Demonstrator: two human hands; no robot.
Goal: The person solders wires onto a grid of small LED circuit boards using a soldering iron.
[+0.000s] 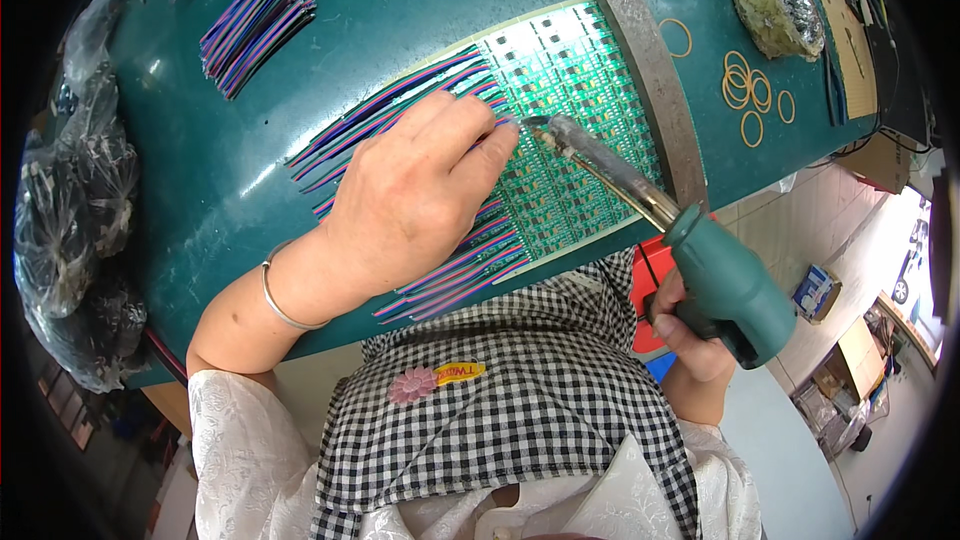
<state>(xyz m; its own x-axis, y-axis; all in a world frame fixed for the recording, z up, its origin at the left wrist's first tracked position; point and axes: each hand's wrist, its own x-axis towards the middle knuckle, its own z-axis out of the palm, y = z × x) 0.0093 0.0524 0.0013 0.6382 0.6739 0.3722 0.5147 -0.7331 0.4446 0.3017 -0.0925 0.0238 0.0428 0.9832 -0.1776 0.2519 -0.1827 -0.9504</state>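
Observation:
A panel of small green circuit boards lies on the table, with rows of multicoloured wires sticking out over its left side. My left hand is closed in a pinch over that side, thumb and forefinger on a thin wire. The hand covers part of the wire row. My right hand grips a green soldering gun by its handle, beyond the table's near edge. Its long metal barrel slants up and left over the boards, and the tip comes close to my left fingertips. Whether it touches the wire, I cannot tell.
A heavy grey metal bar rests along the panel's right side. Farther right are several rubber bands and a round tin with shiny contents. A wire bundle lies at far left; dark plastic bags line the left edge.

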